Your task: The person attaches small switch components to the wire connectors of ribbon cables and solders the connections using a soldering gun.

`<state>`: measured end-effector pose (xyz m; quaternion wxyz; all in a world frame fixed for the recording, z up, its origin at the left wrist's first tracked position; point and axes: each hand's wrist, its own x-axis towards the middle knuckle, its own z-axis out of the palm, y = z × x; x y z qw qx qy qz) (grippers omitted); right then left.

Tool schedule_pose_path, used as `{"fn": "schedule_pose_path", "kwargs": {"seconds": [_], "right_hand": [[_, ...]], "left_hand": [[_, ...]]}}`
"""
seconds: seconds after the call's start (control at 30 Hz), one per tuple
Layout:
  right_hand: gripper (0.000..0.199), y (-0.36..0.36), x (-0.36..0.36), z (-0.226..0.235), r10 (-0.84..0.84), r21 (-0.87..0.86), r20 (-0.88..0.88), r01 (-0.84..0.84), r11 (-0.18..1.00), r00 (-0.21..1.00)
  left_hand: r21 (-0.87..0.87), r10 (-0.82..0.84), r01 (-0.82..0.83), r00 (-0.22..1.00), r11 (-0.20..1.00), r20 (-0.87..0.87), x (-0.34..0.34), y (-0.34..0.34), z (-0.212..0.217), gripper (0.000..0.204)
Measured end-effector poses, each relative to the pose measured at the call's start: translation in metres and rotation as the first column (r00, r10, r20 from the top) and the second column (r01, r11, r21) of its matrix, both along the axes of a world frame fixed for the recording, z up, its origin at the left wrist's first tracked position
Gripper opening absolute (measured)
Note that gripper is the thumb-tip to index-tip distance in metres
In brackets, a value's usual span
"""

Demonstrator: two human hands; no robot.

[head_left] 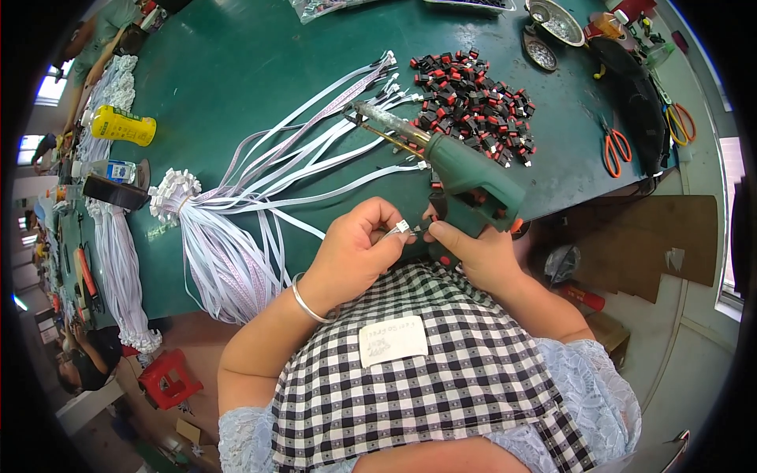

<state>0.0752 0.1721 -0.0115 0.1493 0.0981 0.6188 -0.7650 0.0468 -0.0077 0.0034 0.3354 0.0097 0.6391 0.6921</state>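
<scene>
My left hand (361,246) pinches a small white connector (402,226) on a flat cable between thumb and fingertips. Close beside it, my right hand (485,256) is closed around the lower part of a dark green soldering gun (473,169), though the body hides most of its grip. The right thumb and a fingertip also meet near a small dark piece facing the connector; its kind is too hidden to tell. Pointing up and left, the gun's metal tip lies above white cables (315,146) fanned across the table. A pile of black-and-red switches (477,106) lies beyond the gun.
A tied cable bundle (229,252) hangs over the near edge of the green table (236,47). Left stand a yellow bottle (122,126) and a black tape roll (114,191). Right are orange-handled pliers (617,150) and metal dishes (556,24). A red stool (169,378) stands below left.
</scene>
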Motion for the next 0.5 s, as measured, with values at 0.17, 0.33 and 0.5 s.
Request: {"fn": "schedule_pose_path", "kwargs": {"seconds": [0.17,0.33,0.5], "right_hand": [[0.034,-0.003,-0.001,0.001,-0.01,-0.043,-0.002,0.01,0.999,1.0],[0.035,-0.002,-0.001,0.001,-0.058,-0.028,-0.013,0.058,0.998,0.998],[0.036,-0.002,-0.001,-0.002,-0.022,-0.006,0.005,0.022,1.0,1.0]], "left_hand": [[-0.071,-0.025,0.014,0.987,0.997,-0.156,0.003,0.001,-0.01,0.005],[-0.119,-0.058,0.029,0.966,0.993,-0.252,0.003,0.001,-0.008,0.005],[-0.129,-0.031,0.018,0.995,0.991,-0.098,0.002,0.001,-0.002,0.006]]}}
